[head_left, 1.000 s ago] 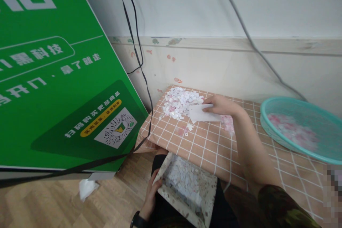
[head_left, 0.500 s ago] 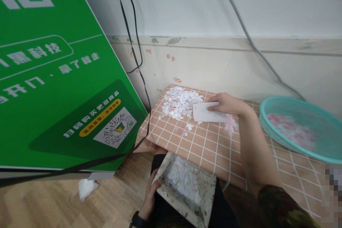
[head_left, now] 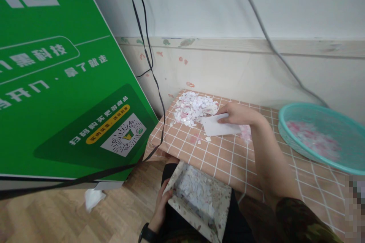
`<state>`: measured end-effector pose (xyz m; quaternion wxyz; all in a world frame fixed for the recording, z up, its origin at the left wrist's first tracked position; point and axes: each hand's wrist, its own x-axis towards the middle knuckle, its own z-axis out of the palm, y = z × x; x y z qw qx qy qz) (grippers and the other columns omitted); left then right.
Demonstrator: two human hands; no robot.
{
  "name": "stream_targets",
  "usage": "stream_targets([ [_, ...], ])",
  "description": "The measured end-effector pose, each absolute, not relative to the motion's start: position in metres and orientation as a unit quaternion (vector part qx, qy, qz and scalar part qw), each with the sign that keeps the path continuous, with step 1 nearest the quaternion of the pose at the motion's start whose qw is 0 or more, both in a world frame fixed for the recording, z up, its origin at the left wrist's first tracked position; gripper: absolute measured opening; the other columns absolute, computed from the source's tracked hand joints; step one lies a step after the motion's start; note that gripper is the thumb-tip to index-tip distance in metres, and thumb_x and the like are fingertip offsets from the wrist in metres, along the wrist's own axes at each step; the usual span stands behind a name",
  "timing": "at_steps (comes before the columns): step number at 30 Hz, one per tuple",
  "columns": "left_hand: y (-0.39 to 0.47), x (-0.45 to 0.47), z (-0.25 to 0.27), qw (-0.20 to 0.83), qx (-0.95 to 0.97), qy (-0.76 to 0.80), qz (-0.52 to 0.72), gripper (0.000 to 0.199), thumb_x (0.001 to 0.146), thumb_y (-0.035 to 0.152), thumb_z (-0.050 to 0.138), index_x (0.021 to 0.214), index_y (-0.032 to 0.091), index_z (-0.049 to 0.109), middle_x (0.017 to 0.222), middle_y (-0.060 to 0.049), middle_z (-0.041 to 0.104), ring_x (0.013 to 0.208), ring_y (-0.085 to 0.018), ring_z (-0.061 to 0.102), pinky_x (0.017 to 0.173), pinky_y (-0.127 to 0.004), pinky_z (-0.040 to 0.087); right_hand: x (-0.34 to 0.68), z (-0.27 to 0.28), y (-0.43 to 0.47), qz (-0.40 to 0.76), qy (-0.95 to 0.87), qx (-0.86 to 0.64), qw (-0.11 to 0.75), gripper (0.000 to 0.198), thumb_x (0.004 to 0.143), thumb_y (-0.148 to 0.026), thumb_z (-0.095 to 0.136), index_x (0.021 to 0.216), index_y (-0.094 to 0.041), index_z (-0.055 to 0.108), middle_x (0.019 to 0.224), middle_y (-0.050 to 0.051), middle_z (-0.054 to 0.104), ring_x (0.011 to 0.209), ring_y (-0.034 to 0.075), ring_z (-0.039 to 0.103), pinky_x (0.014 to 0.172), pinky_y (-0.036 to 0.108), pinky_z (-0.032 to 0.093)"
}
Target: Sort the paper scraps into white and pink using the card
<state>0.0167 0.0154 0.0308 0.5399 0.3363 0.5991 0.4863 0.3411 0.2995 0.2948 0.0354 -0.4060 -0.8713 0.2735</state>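
Note:
My right hand [head_left: 238,114] is over the table, closed on a white card [head_left: 218,126]. The card's far left corner is beside a pile of white paper scraps [head_left: 192,108], and a few loose scraps [head_left: 208,139] lie by its front edge. Pinkish scraps [head_left: 245,133] show at the card's right end, partly hidden by my wrist. Down at my lap, my left hand [head_left: 163,204] grips the left rim of a pale, speckled open box [head_left: 196,224]. Many white paper scraps [head_left: 196,193] cover the inside of the box.
A checkered cloth [head_left: 225,163] covers the table, which backs onto a wall. On the right is a turquoise basket [head_left: 285,136] with pink and white pieces. A large green panel [head_left: 71,102] stands left, with a black cable [head_left: 163,121] hanging before it.
My right hand has drawn the card slightly toward me, away from the pile. The loose scraps by its edge have shifted nearer and to the right. My left hand stays on the box.

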Motion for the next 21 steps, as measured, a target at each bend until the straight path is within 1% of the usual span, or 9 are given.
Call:
stream_targets([
  [4,0.017,0.016,0.030,0.540,0.337,0.599,0.486,0.051,0.078,0.049,0.062,0.119,0.020,0.068,0.116,-0.009,0.074,0.120,-0.039,0.058,0.107,-0.048,0.040,0.341,0.297,0.299,0.272,-0.870,-0.408,0.052,0.026,0.082,-0.030,0.061,0.095,-0.016,0.078,0.089,0.007,0.076,0.078,0.021,0.065,0.070,0.031,0.044],
  [9,0.017,0.016,0.028,0.532,0.337,0.602,0.491,0.050,0.076,0.049,0.062,0.117,0.020,0.069,0.112,-0.009,0.074,0.116,-0.038,0.059,0.103,-0.047,0.042,0.337,0.294,0.300,0.265,-0.878,-0.396,0.047,0.026,0.080,-0.027,0.061,0.095,-0.017,0.079,0.089,0.007,0.076,0.080,0.022,0.065,0.070,0.031,0.044],
  [13,0.016,0.015,0.031,0.532,0.348,0.602,0.483,0.050,0.078,0.049,0.062,0.118,0.020,0.070,0.114,-0.009,0.074,0.118,-0.038,0.058,0.104,-0.046,0.041,0.344,0.296,0.301,0.275,-0.873,-0.400,0.045,0.028,0.081,-0.030,0.060,0.098,-0.017,0.079,0.089,0.007,0.076,0.079,0.022,0.065,0.069,0.032,0.045],
  [17,0.017,0.016,0.034,0.529,0.340,0.609,0.484,0.051,0.076,0.049,0.063,0.117,0.020,0.071,0.112,-0.009,0.075,0.118,-0.038,0.058,0.105,-0.047,0.041,0.344,0.295,0.302,0.266,-0.870,-0.411,0.049,0.027,0.082,-0.033,0.060,0.093,-0.016,0.078,0.086,0.007,0.076,0.076,0.022,0.065,0.070,0.033,0.045],
  [21,0.017,0.017,0.039,0.529,0.338,0.608,0.485,0.048,0.077,0.046,0.062,0.116,0.019,0.071,0.109,-0.009,0.075,0.116,-0.038,0.059,0.105,-0.047,0.042,0.343,0.295,0.300,0.287,-0.864,-0.413,0.031,0.029,0.080,-0.033,0.063,0.099,-0.019,0.080,0.090,0.007,0.077,0.082,0.024,0.066,0.073,0.033,0.046],
])
